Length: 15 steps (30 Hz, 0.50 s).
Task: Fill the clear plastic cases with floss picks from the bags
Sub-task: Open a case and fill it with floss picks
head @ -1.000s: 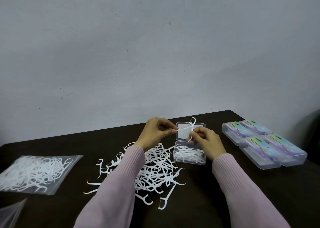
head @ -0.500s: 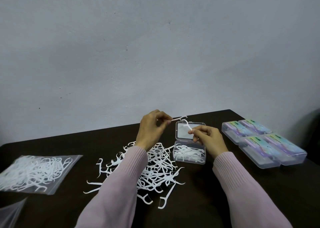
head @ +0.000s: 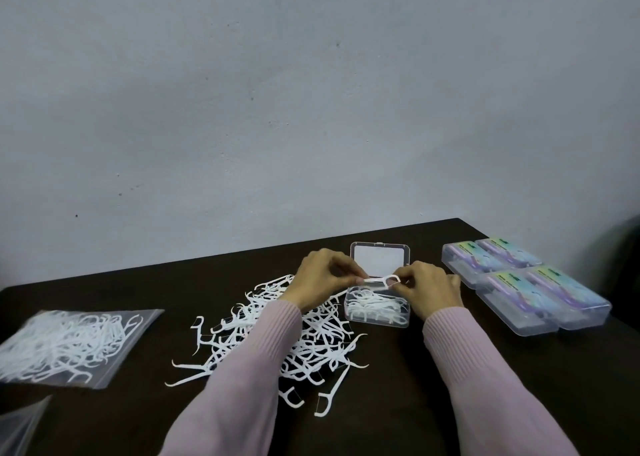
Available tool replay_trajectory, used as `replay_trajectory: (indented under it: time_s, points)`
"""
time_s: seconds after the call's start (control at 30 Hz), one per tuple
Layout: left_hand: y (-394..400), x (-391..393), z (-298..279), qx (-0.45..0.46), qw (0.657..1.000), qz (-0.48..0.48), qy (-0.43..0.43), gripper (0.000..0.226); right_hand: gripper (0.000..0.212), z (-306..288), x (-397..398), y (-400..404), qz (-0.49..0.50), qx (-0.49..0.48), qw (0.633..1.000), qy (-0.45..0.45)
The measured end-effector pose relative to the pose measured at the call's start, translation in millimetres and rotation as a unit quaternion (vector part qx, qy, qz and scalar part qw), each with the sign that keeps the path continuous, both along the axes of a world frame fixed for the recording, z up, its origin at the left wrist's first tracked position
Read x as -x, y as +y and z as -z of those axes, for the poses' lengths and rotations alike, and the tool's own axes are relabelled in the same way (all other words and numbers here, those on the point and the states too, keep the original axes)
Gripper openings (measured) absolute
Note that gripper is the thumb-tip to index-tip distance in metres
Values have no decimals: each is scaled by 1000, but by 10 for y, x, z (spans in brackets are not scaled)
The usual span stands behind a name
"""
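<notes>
Both hands have dropped lower: left hand [head: 320, 279] and right hand [head: 431, 287] pinch one floss pick [head: 381, 280] over the open case [head: 377, 311]; lay it flat, aligned.

No text, brand or number can be read anywhere. The four closed cases [head: 526, 289] at the right of the table carry green-and-purple labels with dark marks, but these are too blurred to make out as letters or figures.
</notes>
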<state>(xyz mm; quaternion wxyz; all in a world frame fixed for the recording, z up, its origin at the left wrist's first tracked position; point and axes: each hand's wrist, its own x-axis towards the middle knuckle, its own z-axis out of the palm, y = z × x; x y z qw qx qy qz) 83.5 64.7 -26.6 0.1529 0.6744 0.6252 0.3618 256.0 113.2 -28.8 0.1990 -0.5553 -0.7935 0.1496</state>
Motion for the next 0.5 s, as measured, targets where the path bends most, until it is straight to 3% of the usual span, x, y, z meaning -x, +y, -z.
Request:
replay_trajectory:
  time_s: [0.33,0.5]
  points:
    - [22,-93,110,24,996,-25,88,13,23,23,-68,52,-37,21,997,68]
    - [-104,-54,23,31,999,-3,17,13,28,17,-14,25,-94,10,985,141]
